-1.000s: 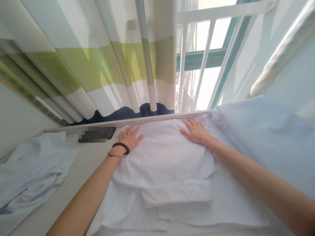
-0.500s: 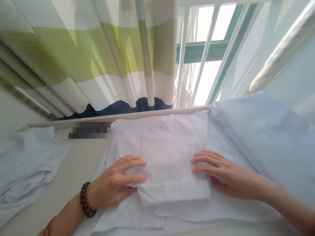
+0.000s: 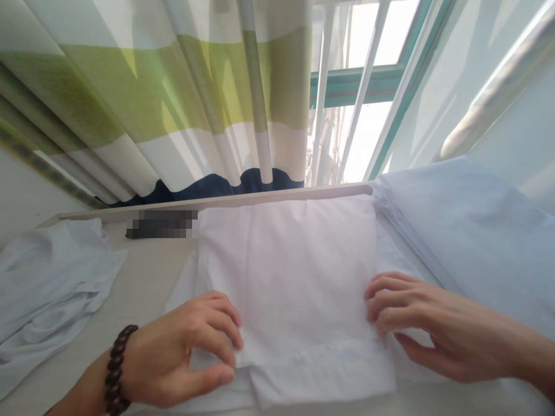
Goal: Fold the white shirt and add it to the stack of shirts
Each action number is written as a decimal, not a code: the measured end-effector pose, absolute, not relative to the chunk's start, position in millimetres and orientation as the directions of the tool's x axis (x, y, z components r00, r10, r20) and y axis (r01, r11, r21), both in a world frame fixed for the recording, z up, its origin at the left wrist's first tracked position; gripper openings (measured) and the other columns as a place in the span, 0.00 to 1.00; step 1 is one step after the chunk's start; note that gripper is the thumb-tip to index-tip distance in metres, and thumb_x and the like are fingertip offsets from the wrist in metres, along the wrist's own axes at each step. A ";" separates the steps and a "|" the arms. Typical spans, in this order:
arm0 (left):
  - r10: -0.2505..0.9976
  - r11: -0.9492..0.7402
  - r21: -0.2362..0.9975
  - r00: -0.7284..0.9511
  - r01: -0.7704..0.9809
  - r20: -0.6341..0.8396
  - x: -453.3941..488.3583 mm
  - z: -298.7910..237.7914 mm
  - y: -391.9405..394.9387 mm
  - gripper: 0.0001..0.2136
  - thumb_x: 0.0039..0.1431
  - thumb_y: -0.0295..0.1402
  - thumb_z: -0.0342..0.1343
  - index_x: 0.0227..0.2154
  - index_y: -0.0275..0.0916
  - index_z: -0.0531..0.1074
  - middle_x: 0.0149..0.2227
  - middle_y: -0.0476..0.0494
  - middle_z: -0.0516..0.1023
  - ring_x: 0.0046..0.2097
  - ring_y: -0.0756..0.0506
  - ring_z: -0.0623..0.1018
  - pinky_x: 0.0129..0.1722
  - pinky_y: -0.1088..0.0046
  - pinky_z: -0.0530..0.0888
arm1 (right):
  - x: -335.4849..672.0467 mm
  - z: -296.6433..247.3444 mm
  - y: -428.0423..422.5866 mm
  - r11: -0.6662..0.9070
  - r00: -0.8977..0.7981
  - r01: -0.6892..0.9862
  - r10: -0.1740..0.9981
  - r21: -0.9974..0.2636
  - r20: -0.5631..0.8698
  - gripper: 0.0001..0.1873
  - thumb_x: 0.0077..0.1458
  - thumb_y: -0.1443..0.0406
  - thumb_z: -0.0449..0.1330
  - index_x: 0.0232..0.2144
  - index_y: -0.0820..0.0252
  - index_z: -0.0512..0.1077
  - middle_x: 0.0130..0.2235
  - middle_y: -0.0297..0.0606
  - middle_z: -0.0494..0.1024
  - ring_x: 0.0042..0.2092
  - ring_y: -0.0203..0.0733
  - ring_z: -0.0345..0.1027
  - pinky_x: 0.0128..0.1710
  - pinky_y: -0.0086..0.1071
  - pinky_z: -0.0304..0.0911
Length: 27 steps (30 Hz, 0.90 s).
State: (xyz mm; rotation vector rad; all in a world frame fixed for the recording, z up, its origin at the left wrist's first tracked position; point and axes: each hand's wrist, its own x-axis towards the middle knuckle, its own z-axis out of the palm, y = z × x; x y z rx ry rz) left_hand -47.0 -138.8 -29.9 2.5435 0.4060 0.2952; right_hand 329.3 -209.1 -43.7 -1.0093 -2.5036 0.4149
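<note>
A folded white garment [image 3: 299, 277] lies in front of me, a turned-under flap at its near end; its kind cannot be made out. My left hand [image 3: 186, 341] touches its lower left edge with fingers bent and apart, the thumb resting near the corner. At the right edge, the fingertips of my right hand [image 3: 425, 323] touch the fabric, the thumb held away from the fingers. Neither hand grips the cloth. More white cloth [image 3: 177, 289] shows beneath the garment.
Crumpled white cloth [image 3: 47, 289] lies on the left, a larger white pile [image 3: 472, 219] on the right. A blurred dark object [image 3: 162, 224] sits near the back ledge [image 3: 277, 196]. Behind hang a striped curtain [image 3: 173, 98] and a barred window [image 3: 359, 86].
Both hands have moved nearer to me and farther apart, to the garment's side edges. The garment now reaches closer to me and looks flatter and wider.
</note>
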 end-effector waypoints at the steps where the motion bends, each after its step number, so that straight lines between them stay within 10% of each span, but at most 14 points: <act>1: 0.353 -0.792 0.563 0.929 0.235 0.109 -45.5 -34.5 -138.5 0.08 0.59 0.29 0.54 0.39 0.44 0.75 0.37 0.45 0.80 0.43 0.44 0.76 0.47 0.65 0.74 | 326.0 -45.1 -208.4 0.681 -0.671 0.587 0.712 -0.438 0.209 0.08 0.53 0.70 0.58 0.34 0.52 0.75 0.33 0.36 0.78 0.40 0.42 0.72 0.44 0.37 0.69; 6: 0.431 -0.802 0.488 0.899 0.344 0.074 -41.6 -42.9 -133.4 0.09 0.58 0.31 0.54 0.41 0.42 0.73 0.42 0.43 0.77 0.45 0.44 0.74 0.51 0.62 0.70 | 314.4 -46.3 -195.6 0.649 -0.704 0.603 0.706 -0.463 0.073 0.11 0.53 0.73 0.56 0.37 0.56 0.73 0.34 0.37 0.76 0.38 0.40 0.70 0.42 0.36 0.66; 11: 0.537 -0.821 0.315 0.831 0.476 0.147 -16.6 -42.8 -118.7 0.11 0.64 0.33 0.48 0.44 0.42 0.73 0.48 0.42 0.74 0.51 0.44 0.71 0.54 0.63 0.68 | 290.1 -50.3 -164.9 0.657 -0.613 0.680 0.753 -0.326 0.239 0.10 0.63 0.63 0.52 0.42 0.56 0.72 0.44 0.42 0.75 0.45 0.43 0.69 0.46 0.40 0.64; 18: 0.828 -0.508 0.006 0.487 0.861 0.278 24.4 -72.1 -35.9 0.21 0.67 0.38 0.40 0.56 0.35 0.66 0.59 0.37 0.69 0.63 0.40 0.63 0.66 0.50 0.45 | 249.8 -63.9 -78.2 0.247 -0.189 0.950 0.942 -0.191 0.279 0.30 0.65 0.51 0.41 0.62 0.61 0.60 0.64 0.50 0.60 0.64 0.55 0.50 0.62 0.51 0.48; 27: 0.989 -0.141 -0.068 0.143 0.988 0.039 -34.2 -107.3 5.5 0.38 0.62 0.55 0.35 0.66 0.31 0.49 0.68 0.34 0.48 0.69 0.37 0.48 0.66 0.52 0.44 | 299.7 -122.7 -41.2 -0.109 0.120 0.986 0.989 -0.127 0.086 0.32 0.64 0.48 0.36 0.65 0.51 0.53 0.69 0.40 0.50 0.68 0.53 0.40 0.65 0.50 0.37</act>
